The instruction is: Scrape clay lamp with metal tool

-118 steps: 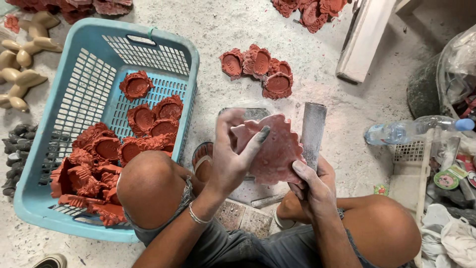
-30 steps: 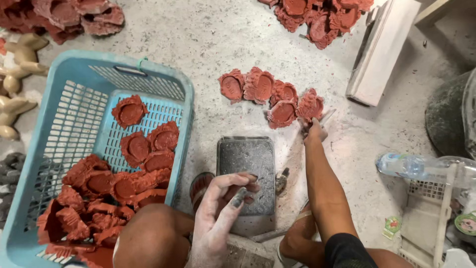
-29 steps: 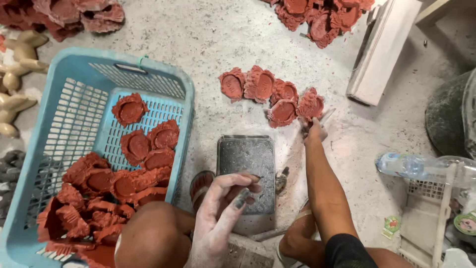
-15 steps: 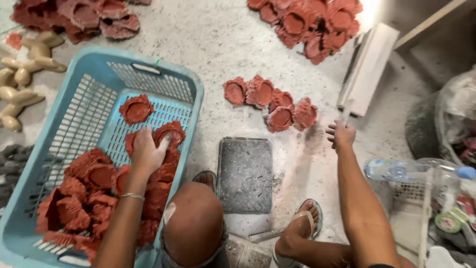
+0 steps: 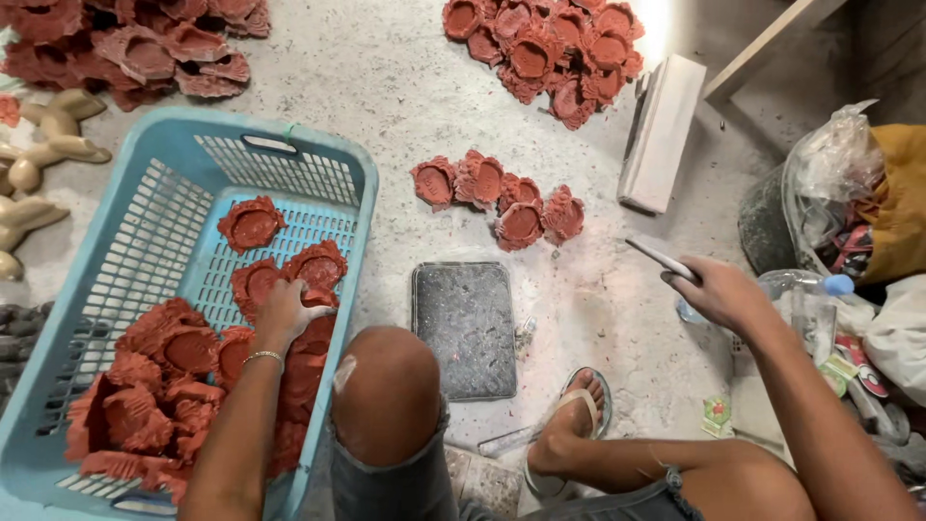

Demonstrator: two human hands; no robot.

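My left hand reaches into the light blue plastic basket and rests on a red clay lamp piece among several like it. My right hand is raised to the right and grips a thin metal blade that points up and left. A dark flat slab lies on the floor between my knee and the row of red clay pieces. My sandalled foot sits just right of the slab.
More heaps of red clay pieces lie at the top left and top centre. Pale bird-shaped figures line the left edge. A grey block leans at the top right; plastic bags and a bottle crowd the right.
I set a trimmed piece down by the row on the floor. My left hand moved from the slab into the basket; my right hand drew back to the right with the blade.
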